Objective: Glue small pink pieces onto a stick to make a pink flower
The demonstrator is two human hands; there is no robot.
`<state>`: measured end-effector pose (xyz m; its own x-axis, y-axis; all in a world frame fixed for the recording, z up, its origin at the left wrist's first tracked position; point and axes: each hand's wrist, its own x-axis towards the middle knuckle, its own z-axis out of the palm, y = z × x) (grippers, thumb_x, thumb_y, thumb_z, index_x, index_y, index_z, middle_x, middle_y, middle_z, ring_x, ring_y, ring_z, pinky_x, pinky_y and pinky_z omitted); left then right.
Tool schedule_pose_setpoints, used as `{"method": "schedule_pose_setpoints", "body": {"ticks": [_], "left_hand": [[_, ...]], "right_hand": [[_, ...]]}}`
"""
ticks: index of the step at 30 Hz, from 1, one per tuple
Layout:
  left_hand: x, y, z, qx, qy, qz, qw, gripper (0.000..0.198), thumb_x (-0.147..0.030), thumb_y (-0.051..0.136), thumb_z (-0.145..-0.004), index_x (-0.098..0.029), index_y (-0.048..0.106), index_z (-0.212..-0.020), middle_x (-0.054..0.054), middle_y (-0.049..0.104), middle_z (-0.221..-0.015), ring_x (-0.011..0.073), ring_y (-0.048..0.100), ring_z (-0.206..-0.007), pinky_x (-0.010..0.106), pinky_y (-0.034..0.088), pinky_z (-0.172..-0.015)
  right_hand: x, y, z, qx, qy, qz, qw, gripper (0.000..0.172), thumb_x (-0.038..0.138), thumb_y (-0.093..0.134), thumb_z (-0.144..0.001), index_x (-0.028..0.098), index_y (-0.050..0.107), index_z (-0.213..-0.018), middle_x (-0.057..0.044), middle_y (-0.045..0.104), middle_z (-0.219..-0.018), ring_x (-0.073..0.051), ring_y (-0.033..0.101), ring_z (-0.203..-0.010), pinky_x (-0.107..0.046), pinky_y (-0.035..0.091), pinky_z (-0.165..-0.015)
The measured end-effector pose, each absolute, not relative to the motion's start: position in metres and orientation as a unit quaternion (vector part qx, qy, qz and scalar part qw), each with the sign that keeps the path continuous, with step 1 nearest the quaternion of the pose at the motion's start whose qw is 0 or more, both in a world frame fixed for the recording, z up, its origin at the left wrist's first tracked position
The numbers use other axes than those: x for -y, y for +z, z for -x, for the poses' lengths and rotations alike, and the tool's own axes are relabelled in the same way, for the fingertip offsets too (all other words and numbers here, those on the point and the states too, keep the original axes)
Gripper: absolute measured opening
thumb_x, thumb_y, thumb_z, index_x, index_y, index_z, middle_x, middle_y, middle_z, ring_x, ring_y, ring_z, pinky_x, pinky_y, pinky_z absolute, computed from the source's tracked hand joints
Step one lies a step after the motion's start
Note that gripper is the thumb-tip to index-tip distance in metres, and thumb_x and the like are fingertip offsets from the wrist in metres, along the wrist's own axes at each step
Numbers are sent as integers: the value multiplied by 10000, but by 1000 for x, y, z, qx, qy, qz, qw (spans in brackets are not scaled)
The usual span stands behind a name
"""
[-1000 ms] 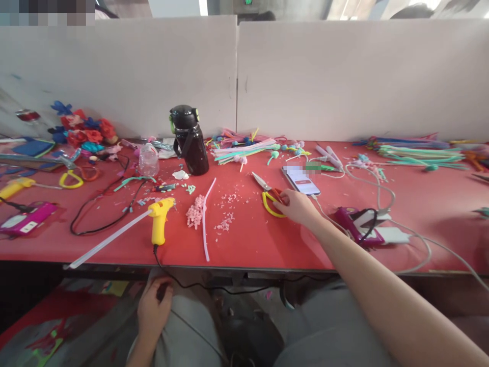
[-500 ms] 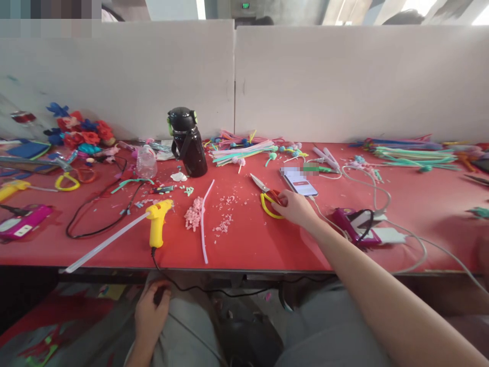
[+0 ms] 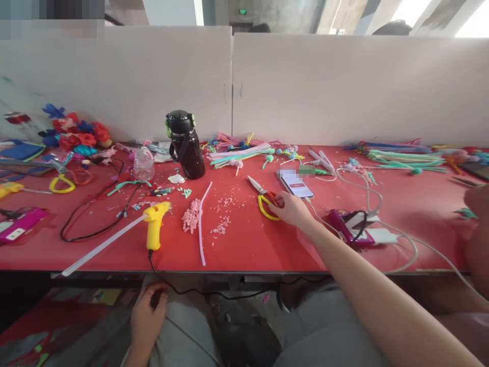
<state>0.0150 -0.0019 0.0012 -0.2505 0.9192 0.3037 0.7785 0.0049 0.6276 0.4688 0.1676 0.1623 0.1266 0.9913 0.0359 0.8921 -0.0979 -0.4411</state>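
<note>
My right hand (image 3: 293, 209) is closed on the red and yellow handles of a pair of scissors (image 3: 263, 196). The scissors lie low over the red table, blades pointing away to the left. In my lap rests my left hand (image 3: 148, 311), its fingers curled round a small dark patch that I cannot make out. Left of the scissors are pale pink scraps (image 3: 222, 224), a bent lilac pipe cleaner (image 3: 202, 224) and a heap of pink cut pieces (image 3: 191, 215). A yellow glue gun (image 3: 155, 224) with a long clear glue stick (image 3: 103, 244) stands near the front edge.
A black bottle (image 3: 186, 145) and a clear plastic bottle (image 3: 144, 164) stand toward the back. Beyond my right hand lies a phone (image 3: 296, 183); a purple power strip (image 3: 349, 227) with white cables is to its right. Pipe cleaner bundles (image 3: 405, 158) line the divider. Another person's arm (image 3: 477, 239) is far right.
The view has shifted slightly. Another person's hand and arm have come further into view at the right edge. My hands look unchanged, the right still on the scissors.
</note>
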Motion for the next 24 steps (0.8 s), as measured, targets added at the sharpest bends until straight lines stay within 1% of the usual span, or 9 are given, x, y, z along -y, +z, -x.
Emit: {"method": "schedule_pose_setpoints", "body": {"ticks": [6,12,17,24], "left_hand": [[0,3,-16,-703,362,-604,100,232,-370,552,-827,-205,711,-861,90,748,-921,287,688,-905,404,530,-832],[0,2,-16,-709,360,-597,106,241,-397,568,-808,-210,715,-847,85,753,-919,283,693,-896,400,538,-833],[-1,3,-17,-711,357,-596,107,239,-384,565,-807,-213,721,-864,84,760,-941,282,698,-909,394,539,-831],[3,10,-21,-695,401,-584,124,210,-381,573,-807,-214,701,-814,61,753,-854,253,698,-852,361,548,-812]], "right_hand": [[-169,161,-468,642,136,733,181,276,435,702,-854,209,651,-1004,-53,723,-896,-206,654,-793,-269,374,-610],[-171,158,-470,644,128,732,180,266,422,703,-852,211,637,-1000,-54,719,-892,-207,648,-785,-268,367,-601],[-171,158,-470,645,129,732,180,259,430,705,-849,218,626,-975,-50,722,-889,-210,656,-794,-268,362,-602],[-170,161,-468,640,131,737,174,267,428,707,-854,215,617,-988,-60,724,-895,-215,659,-794,-271,360,-604]]}}
